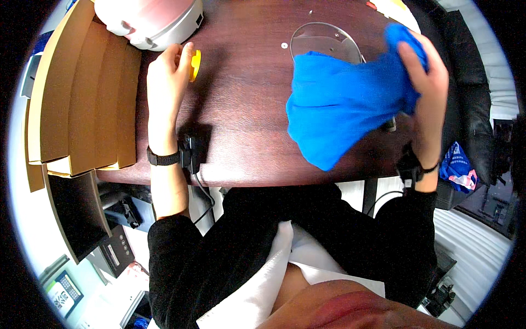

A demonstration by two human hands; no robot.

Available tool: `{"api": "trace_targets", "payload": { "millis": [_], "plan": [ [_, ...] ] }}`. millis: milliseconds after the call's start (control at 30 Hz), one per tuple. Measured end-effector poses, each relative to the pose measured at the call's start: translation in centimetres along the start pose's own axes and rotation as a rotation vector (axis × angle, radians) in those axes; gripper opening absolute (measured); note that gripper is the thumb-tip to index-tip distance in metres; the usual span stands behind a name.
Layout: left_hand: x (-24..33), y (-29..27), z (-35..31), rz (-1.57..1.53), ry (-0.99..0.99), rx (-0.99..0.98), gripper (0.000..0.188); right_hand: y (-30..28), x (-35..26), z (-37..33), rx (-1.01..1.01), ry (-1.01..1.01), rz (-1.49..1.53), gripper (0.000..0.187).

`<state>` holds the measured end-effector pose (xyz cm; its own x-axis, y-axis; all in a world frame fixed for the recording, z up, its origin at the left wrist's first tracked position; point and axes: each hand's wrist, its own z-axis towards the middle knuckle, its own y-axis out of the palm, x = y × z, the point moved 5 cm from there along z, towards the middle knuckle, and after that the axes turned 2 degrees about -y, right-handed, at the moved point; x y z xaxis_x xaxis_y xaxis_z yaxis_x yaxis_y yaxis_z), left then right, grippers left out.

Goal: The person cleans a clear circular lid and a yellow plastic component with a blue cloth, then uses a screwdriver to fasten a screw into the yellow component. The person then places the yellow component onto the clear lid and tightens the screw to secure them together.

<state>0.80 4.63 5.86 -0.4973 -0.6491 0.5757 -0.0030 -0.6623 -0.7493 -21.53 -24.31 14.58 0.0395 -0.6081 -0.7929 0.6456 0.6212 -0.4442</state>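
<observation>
My right hand (434,68) is closed on one bunched end of a blue cloth (342,104), at the right of the table. The rest of the cloth hangs out to the left and covers part of a round glass lid (323,38). At the table's left side, my left hand (171,68) pinches a small yellow round piece (195,66) between thumb and fingers. Most of that piece is hidden by the hand, so its kind is unclear. A small silvery object (390,125) peeks out from under the cloth beside my right wrist.
A pink and white rounded appliance (159,27) stands at the far left of the dark wooden table (235,126). Brown cardboard boxes (82,93) line the left edge. A small white ring (284,45) lies left of the lid. A black padded seat (474,98) is at the right.
</observation>
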Motion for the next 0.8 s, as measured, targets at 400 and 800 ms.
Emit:
{"api": "trace_targets", "payload": {
  "millis": [400, 800],
  "plan": [
    [0.4, 1.8, -0.2, 0.063, 0.075, -0.045, 0.034, 1.6, -9.0, -4.8, -0.633, -0.717, -0.551, 0.024],
    [1.1, 1.6, 0.1, 0.072, 0.065, -0.037, 0.032, 5.2, -15.8, -9.7, -0.589, -0.917, 0.194, 0.017]
  ]
}}
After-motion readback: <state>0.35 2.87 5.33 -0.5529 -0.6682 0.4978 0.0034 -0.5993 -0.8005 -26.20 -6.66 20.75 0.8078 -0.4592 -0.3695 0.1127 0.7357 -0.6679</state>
